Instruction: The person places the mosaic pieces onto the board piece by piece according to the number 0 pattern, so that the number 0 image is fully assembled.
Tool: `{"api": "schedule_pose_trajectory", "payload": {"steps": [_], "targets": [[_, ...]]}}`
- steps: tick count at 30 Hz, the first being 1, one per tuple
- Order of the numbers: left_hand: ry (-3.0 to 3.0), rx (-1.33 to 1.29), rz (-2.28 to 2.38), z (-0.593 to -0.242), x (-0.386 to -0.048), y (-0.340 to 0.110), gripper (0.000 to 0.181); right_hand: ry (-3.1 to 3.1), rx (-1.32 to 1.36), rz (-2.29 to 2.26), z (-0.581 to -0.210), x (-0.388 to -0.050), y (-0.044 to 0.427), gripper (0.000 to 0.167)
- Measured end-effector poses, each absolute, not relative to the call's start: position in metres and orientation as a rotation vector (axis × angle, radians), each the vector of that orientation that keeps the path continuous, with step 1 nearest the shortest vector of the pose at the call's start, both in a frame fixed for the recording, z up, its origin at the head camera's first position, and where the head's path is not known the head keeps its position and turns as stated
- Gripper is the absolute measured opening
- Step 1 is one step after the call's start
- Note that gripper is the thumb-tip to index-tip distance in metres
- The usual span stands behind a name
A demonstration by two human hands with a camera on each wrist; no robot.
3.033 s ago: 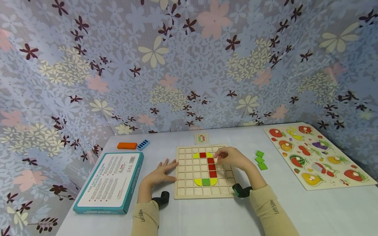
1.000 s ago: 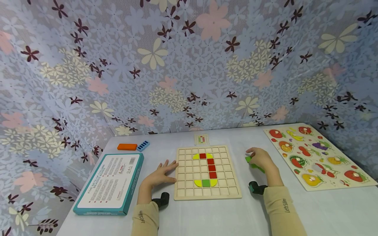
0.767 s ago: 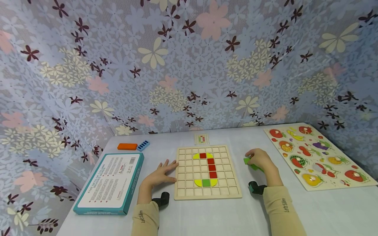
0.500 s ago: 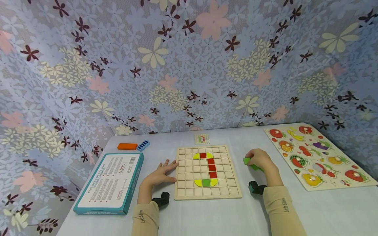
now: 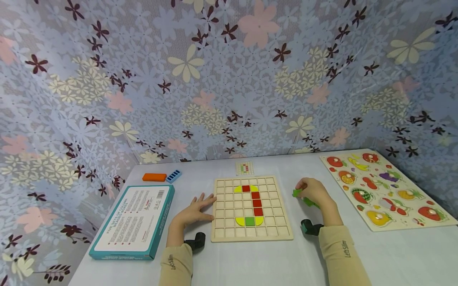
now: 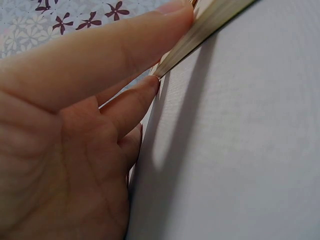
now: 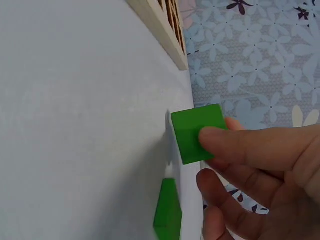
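Observation:
Between thumb and fingers, my right hand [image 5: 314, 191] pinches a green square tile [image 7: 192, 134], raised off the table in the right wrist view. Other green tiles [image 5: 310, 203] lie under that hand, partly hidden by it. To the left, a wooden grid board [image 5: 275, 230] holds red tiles [image 5: 257, 203], yellow rounded pieces [image 5: 239, 221] and one green tile [image 5: 249, 221]. My left hand [image 5: 191, 211] has its fingers spread, its fingertips touching the board's left edge [image 6: 200, 30]. Behind the board lies a small pattern card [image 5: 245, 168].
A teal-edged box [image 5: 132, 222] lies at the left. Past it are an orange block [image 5: 154, 177] and a blue slotted piece [image 5: 173, 176]. A fruit puzzle board [image 5: 390, 190] covers the right side of the table. A flowered cloth [image 5: 229, 79] rises behind.
My right hand has left the board for the green tiles at the right and now lifts one, shifting it slightly left. My left hand has stayed at the board's edge.

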State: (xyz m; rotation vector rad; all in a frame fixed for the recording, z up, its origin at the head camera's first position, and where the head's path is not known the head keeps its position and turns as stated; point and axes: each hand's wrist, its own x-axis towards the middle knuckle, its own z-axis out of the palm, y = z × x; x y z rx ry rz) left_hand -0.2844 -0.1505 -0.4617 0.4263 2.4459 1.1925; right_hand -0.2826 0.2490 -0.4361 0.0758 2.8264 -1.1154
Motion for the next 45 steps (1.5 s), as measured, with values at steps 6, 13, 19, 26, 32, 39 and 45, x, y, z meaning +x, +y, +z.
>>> {"api": "schedule_pose_trajectory", "payload": {"steps": [6, 13, 19, 26, 32, 39, 45], "targets": [[2.455, 0.407, 1.191, -0.462, -0.285, -0.15, 0.075, 2.845, 0.065, -1.171, -0.429, -0.283, 0.242, 0.014], [2.455, 0.413, 1.175, -0.461, -0.285, -0.15, 0.075, 2.839, 0.047, -1.266, -0.423, -0.282, 0.23, 0.021], [2.456, 0.423, 1.181, -0.46, -0.286, -0.15, 0.075, 2.804, 0.008, -1.305, -0.422, -0.282, 0.221, 0.029], [2.461, 0.428, 1.18, -0.461, -0.286, -0.15, 0.075, 2.722, 0.001, -1.385, -0.421, -0.284, 0.212, 0.03], [2.476, 0.422, 1.162, -0.463, -0.287, -0.15, 0.075, 2.726, -0.076, -1.388, -0.421, -0.283, 0.206, 0.028], [2.48, 0.42, 1.152, -0.464, -0.287, -0.15, 0.075, 2.717, -0.105, -1.381, -0.419, -0.282, 0.199, 0.025], [2.463, 0.428, 1.163, -0.465, -0.286, -0.15, 0.075, 2.71, -0.144, -1.375, -0.416, -0.281, 0.194, 0.024]]}}
